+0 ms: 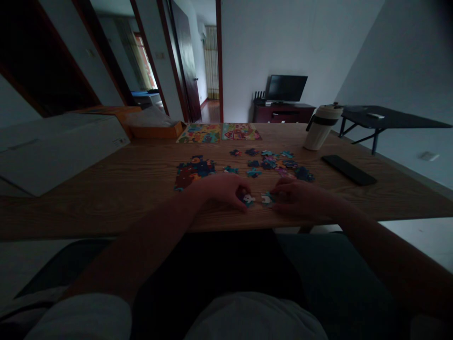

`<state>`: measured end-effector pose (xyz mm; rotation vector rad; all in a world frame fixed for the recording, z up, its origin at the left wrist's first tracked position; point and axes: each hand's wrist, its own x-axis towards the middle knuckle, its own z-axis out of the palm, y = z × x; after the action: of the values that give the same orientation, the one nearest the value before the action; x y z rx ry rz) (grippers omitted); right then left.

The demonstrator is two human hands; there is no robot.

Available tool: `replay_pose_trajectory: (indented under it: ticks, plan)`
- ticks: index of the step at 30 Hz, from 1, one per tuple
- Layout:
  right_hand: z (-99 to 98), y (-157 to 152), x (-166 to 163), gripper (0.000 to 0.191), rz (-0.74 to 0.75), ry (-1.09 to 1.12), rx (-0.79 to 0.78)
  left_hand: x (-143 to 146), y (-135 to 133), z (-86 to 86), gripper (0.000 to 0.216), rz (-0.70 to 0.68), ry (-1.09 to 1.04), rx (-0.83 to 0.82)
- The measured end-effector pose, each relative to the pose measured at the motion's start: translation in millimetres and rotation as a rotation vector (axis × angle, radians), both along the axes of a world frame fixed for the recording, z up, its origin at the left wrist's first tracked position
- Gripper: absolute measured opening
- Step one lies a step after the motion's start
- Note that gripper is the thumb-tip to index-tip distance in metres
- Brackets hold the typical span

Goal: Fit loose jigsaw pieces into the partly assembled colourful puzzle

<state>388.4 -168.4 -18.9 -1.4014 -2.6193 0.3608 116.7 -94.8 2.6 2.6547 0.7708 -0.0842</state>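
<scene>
The left hand point(222, 189) pinches 1 puzzle piece point(248, 199) flat against the table point(106, 189), and the right hand point(295, 196) pinches a second piece point(266, 199) just beside it, edges nearly touching, apparently to test a fit. Farther back lie loose pieces point(272, 163), to their left an assembled section point(193, 171). Far right stand a tumbler point(320, 127) and phone point(348, 170).

Two small jigsaw pieces lie flat near the wooden table's front edge, the left piece point(248, 199) with a white patch, the right piece point(266, 199) pale and teal (details dim), just apart.
</scene>
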Motion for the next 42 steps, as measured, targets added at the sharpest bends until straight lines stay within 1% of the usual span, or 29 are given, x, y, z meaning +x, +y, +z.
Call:
replay_pose_trajectory:
  ticks: [4, 6, 10, 15, 20, 25, 29, 32, 37, 42]
  plan:
    - [-4.7, 13.6, -12.0, 0.029, 0.059, 0.053, -0.012, -2.3, 2.0, -1.5, 0.043, -0.086, -0.061, 0.016]
    - [-7.0, 19.6, -18.3, 0.027, 0.067, 0.092, 0.006, -3.3, 3.2, -2.9, 0.038, -0.102, -0.079, 0.049]
    - [-12.8, 24.3, -27.0, 0.029, 0.071, 0.162, 0.046, -3.7, 2.7, -3.2, 0.038, -0.049, -0.074, 0.11]
    - [-20.9, 21.2, -29.3, 0.031, 0.05, 0.216, 0.057, -3.1, -0.2, 0.5, 0.042, -0.028, -0.072, 0.06]
    - [-25.6, 18.9, -28.4, 0.034, 0.054, 0.229, 0.075, -3.2, 0.4, -2.8, 0.042, 0.004, -0.079, 0.07]
    - [-26.7, 19.0, -28.7, 0.035, 0.042, 0.221, 0.08, -2.0, -0.1, -6.1, 0.04, 0.032, -0.121, 0.038]
    - [-26.5, 19.6, -29.4, 0.038, 0.036, 0.22, 0.053, -1.5, 1.1, -6.2, 0.033, -0.028, -0.102, 0.096]
    - [-25.8, 20.0, -30.4, 0.038, 0.037, 0.217, 0.051, -2.3, 4.1, -6.4, 0.032, -0.087, -0.085, 0.115]
    - [-24.2, 18.5, -32.3, 0.038, 0.041, 0.221, 0.041, -2.5, 4.3, -4.5, 0.035, -0.075, -0.053, 0.115]
    - [-21.4, 15.5, -33.5, 0.037, 0.035, 0.206, 0.052, -2.7, 1.3, -0.5, 0.03, -0.092, -0.066, 0.129]
